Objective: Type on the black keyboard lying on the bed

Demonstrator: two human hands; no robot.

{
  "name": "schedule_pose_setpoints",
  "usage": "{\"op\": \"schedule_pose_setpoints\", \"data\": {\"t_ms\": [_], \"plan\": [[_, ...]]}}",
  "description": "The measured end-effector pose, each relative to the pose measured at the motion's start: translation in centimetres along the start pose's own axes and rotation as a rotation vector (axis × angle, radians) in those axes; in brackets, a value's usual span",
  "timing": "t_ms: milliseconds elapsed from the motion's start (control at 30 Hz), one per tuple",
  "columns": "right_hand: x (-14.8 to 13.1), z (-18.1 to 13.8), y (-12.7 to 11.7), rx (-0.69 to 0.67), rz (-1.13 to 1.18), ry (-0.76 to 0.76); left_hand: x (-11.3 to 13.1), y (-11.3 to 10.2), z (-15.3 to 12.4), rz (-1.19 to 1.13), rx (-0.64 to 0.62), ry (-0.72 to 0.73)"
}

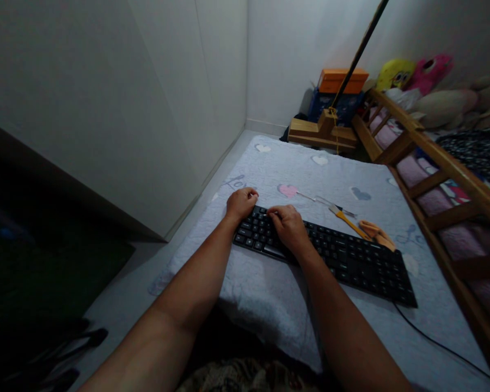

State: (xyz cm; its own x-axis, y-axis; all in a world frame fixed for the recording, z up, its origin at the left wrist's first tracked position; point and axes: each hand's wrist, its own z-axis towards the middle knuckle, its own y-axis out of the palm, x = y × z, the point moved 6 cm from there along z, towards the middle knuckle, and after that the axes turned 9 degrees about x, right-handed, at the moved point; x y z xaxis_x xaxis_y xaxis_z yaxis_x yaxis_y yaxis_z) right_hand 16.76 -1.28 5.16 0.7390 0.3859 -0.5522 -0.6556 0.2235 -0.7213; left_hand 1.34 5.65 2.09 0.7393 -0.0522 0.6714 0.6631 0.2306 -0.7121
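A black keyboard (pixel 351 258) lies slantwise on a pale quilted mat (pixel 269 294) printed with hearts. My left hand (pixel 240 202) grips the keyboard's far left corner with curled fingers. My right hand (pixel 289 227) rests on the keys at the left end, fingers bent and pinched down onto a key near the top row. Whether anything small is held between those fingertips is too dark to tell. The keyboard's cable (pixel 436 343) trails off toward the lower right.
Beyond the keyboard lie yellow-handled scissors (pixel 345 216), a thin metal tool (pixel 322 200) and an orange object (pixel 376 233). A wooden bed rail (pixel 428 147) runs along the right, with plush toys (pixel 416 76) behind it. Stacked boxes (pixel 338 90) and a wooden stand with a pole (pixel 324 130) fill the far corner; a white wall (pixel 126 109) is at left.
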Motion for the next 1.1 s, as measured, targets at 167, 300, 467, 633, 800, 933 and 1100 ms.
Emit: {"op": "schedule_pose_setpoints", "data": {"t_ms": [167,300,467,633,800,933,1100], "plan": [[0.4,0.0,-0.4,0.007,-0.008,0.008,0.0,0.0,0.0,0.002,-0.006,-0.008],[0.6,-0.1,-0.8,0.015,-0.007,0.02,0.1,-0.1,-0.1,-0.007,-0.01,-0.012],[0.5,-0.2,-0.8,0.02,0.003,0.019,0.0,0.0,0.0,-0.015,-0.003,-0.007],[0.0,-0.1,-0.5,0.01,0.01,0.0,0.0,0.0,0.0,-0.01,-0.006,-0.006],[-0.1,-0.1,-0.3,-0.009,-0.004,0.001,0.0,0.0,0.0,0.002,-0.015,0.001],[0.2,-0.2,-0.6,0.005,-0.006,0.008,-0.1,0.0,0.0,-0.001,-0.016,0.003],[0.6,-0.3,-1.1,0.023,-0.015,0.018,-0.1,0.0,0.0,-0.003,-0.016,-0.005]]}}
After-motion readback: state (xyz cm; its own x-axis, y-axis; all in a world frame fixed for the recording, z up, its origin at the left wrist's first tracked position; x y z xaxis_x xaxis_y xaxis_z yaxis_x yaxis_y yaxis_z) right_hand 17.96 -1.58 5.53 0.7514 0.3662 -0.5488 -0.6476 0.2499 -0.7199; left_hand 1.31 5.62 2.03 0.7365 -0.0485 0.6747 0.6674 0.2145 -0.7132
